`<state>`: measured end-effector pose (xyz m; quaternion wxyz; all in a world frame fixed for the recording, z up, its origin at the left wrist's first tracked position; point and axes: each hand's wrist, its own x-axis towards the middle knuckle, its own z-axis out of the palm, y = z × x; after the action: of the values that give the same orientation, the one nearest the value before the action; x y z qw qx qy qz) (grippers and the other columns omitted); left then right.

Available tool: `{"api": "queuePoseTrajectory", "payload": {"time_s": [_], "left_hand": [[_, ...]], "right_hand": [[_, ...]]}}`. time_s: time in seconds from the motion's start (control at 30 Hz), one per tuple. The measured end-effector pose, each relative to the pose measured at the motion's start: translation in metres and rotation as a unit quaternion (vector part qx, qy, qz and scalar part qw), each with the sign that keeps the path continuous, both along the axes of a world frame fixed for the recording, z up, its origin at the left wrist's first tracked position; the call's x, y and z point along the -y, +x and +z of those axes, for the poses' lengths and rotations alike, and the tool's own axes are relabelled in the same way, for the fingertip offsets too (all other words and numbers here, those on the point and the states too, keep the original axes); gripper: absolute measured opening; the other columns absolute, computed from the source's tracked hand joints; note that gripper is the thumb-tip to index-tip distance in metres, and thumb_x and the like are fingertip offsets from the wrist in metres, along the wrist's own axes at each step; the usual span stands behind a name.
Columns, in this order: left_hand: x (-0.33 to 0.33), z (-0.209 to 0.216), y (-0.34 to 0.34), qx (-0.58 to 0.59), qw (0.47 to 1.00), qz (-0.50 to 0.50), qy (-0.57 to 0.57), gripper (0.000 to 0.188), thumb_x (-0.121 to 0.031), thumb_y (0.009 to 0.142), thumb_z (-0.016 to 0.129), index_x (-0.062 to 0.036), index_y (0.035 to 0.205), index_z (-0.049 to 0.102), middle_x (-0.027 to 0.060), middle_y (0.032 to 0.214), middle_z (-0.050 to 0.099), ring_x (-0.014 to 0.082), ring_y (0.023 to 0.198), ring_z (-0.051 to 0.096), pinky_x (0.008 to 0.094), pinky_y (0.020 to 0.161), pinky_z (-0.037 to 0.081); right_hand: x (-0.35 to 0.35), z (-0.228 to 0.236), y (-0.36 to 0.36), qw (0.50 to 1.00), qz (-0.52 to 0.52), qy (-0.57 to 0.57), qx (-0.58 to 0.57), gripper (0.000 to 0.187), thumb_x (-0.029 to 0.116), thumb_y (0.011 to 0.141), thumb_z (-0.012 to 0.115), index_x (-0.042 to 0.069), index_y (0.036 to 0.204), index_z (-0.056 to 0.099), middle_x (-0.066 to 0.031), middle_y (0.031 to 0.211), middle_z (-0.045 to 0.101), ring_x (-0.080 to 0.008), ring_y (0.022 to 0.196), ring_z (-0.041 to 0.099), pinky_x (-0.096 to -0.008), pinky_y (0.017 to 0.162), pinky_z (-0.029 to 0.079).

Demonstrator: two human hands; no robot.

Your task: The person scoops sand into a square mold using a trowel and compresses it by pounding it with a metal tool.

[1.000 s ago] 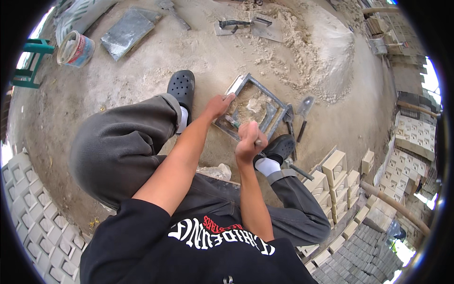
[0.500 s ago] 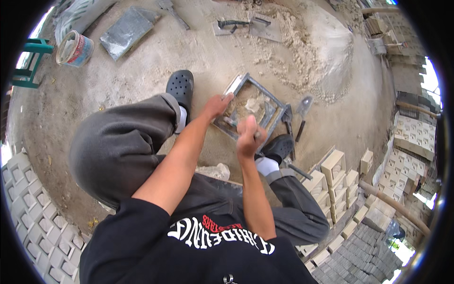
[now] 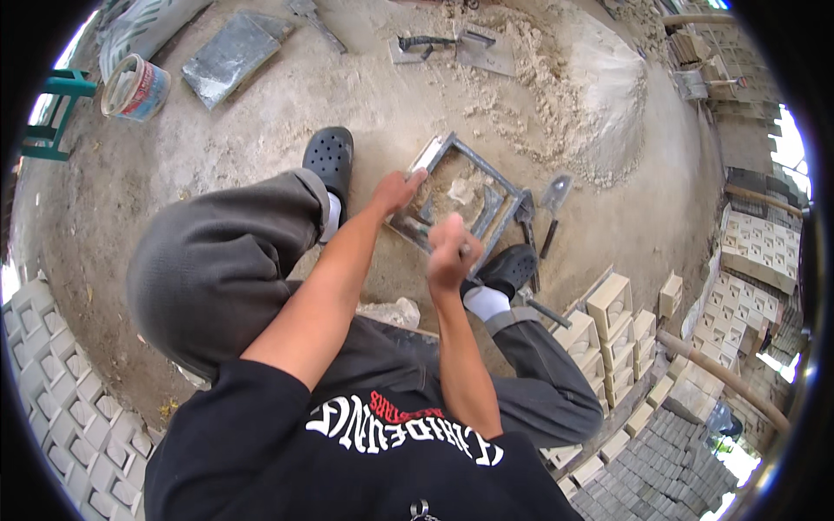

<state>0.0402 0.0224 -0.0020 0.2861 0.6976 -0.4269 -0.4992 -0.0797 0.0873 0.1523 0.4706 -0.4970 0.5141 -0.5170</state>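
Observation:
A square grey metal mould frame [image 3: 489,168] lies on the ground between my feet, with pale sandy material [image 3: 460,189] and grey inner pieces inside it. My left hand [image 3: 400,190] is closed on the frame's left side, by a white-topped bar. Over the near edge of the frame is my right hand [image 3: 452,254], wrapped round a short-handled tool; its handle end pokes out of the fist and its head is hidden. A pointed trowel [image 3: 557,193] and a dark-handled tool [image 3: 525,210] lie just right of the frame.
Cream moulded blocks [image 3: 611,321] are stacked near my right knee. Beyond the frame rises a powder heap [image 3: 612,104], with flat floats [image 3: 485,50] beside it. A bucket [image 3: 136,88], a grey slab [image 3: 233,57] and a green stool [image 3: 57,113] stand at far left. More blocks [image 3: 65,391] line the near left.
My right hand has shifted slightly left and nearer to me, with the tool still in it. My left hand keeps its hold on the frame.

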Motion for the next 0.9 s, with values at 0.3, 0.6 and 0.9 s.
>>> {"api": "queuePoseTrajectory", "payload": {"time_s": [0.3,0.6,0.9], "left_hand": [[0.010,-0.002,0.004,-0.013,1.000,-0.003,0.016,0.076,-0.064,0.091,0.043,0.0069,0.073,0.062,0.0286,0.069,0.058,0.0388,0.069,0.058,0.0497,0.071,0.043],[-0.001,-0.036,0.001,0.041,0.998,0.034,-0.042,0.074,-0.062,0.092,0.044,0.0073,0.077,0.064,0.0284,0.072,0.060,0.0384,0.069,0.058,0.0474,0.072,0.044],[0.004,-0.015,-0.014,0.015,1.000,-0.017,0.016,0.077,-0.066,0.092,0.037,0.0037,0.095,0.069,0.0319,0.093,0.065,0.0447,0.095,0.063,0.0478,0.086,0.045]], "right_hand": [[0.008,0.010,0.004,0.998,-0.008,-0.006,0.069,0.045,0.010,0.097,0.048,0.004,0.053,0.041,-0.0011,0.050,0.042,-0.0084,0.046,0.037,-0.0300,0.043,0.025],[0.015,0.005,0.011,0.996,-0.030,-0.012,0.088,0.046,0.013,0.099,0.048,0.005,0.055,0.038,0.0012,0.053,0.041,-0.0079,0.049,0.034,-0.0285,0.046,0.025],[0.014,-0.012,-0.015,0.989,-0.024,-0.008,0.148,0.046,0.015,0.099,0.048,0.002,0.055,0.043,0.0002,0.051,0.045,-0.0081,0.049,0.038,-0.0291,0.046,0.026]]}}
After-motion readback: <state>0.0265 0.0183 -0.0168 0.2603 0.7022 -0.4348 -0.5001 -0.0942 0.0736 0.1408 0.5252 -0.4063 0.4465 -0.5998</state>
